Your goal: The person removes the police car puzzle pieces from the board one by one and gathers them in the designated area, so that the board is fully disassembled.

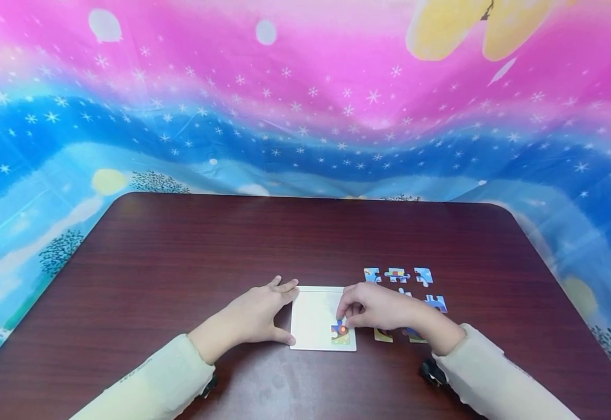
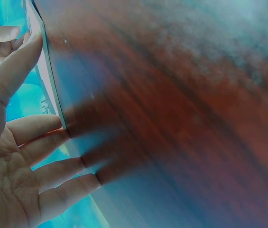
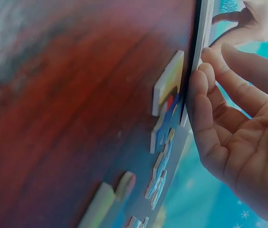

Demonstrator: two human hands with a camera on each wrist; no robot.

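Note:
A pale square puzzle tray [image 1: 310, 315] lies on the table. My left hand [image 1: 263, 312] spans its left side, thumb at the near corner and fingertips at the far one; the left wrist view shows these fingers [image 2: 62, 166] mostly straight. In the tray's near right corner lies a colourful jigsaw piece [image 1: 341, 333] with a red-orange round spot. My right hand [image 1: 376, 306] is bent over it, with thumb and curled fingertips at the piece's upper edge. In the right wrist view, the right fingers [image 3: 209, 114] are at the tray's edge [image 3: 205, 28]; the piece there is hidden.
Several loose jigsaw pieces lie right of the tray, among them a blue one [image 1: 435, 303] and one with a red and yellow print [image 1: 397, 274]. Some are partly under my right arm. A patterned cloth [image 1: 305, 116] hangs behind the dark brown table [image 1: 231, 245].

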